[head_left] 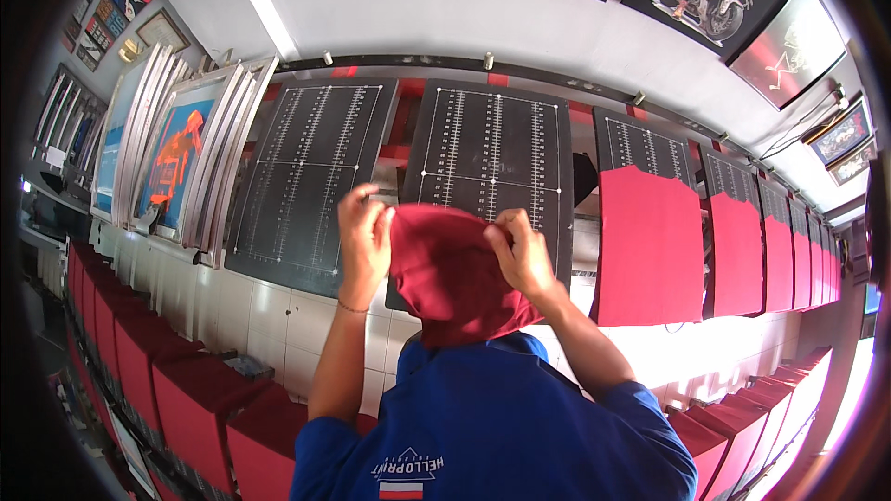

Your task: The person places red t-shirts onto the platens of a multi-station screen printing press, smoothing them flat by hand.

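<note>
A dark red shirt panel hangs bunched between my hands, in front of my chest and over the near end of the middle black board. My left hand pinches its upper left corner between thumb and fingers. At the panel's upper right edge, my right hand grips the cloth with the thumb against the fingers. The black printing board behind the cloth is bare and marked with white ruler lines and dots. Its near end is partly hidden by the panel.
Another bare board lies to the left. Along the right, several boards carry flat red shirt panels. Framed printing screens lean at the far left. More red-covered boards run behind me, and a dark rail borders the far side.
</note>
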Demonstrator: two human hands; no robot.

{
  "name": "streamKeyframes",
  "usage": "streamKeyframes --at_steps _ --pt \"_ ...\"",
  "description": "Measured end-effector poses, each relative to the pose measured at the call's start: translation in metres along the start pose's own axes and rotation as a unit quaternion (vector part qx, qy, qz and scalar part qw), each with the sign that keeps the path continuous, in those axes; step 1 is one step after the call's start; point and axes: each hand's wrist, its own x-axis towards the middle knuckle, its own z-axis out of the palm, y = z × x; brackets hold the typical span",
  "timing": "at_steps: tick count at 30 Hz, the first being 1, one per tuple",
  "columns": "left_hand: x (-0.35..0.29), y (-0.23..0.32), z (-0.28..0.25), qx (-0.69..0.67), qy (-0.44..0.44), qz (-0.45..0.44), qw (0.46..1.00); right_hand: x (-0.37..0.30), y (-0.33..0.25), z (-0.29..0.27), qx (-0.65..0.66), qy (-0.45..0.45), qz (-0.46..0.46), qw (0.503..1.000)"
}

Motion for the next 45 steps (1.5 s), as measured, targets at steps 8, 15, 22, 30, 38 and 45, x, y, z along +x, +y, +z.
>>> streamKeyframes --at_steps 8,15,22,30,38,45 --pt "0.155 0.105 -0.147 0.008 0.265 0.077 0.961 0.026 -0.101 -0.184 -0.377 0.271 -0.050 0.884" --pt "0.341 0.035 -0.143 0.174 0.169 0.058 0.968 0.133 -0.065 -0.325 -0.499 0.282 0.052 0.818" --pt "0.384 0.087 -0.186 -0.089 0.328 0.131 0.931 0.177 -0.093 -0.458 -0.482 0.506 -0.085 0.710" --pt "0.128 0.073 -0.289 0.038 0.264 0.169 0.949 -0.037 -0.078 -0.419 -0.191 0.523 -0.123 0.821" --pt "0.146 -0.006 -0.232 -0.310 0.267 -0.103 0.907 -0.063 -0.078 -0.421 0.112 0.329 -0.083 0.934" --pt "0.296 -0.021 -0.110 -0.339 0.058 -0.187 0.920 0.149 0.001 -0.375 0.075 0.274 0.139 0.949"
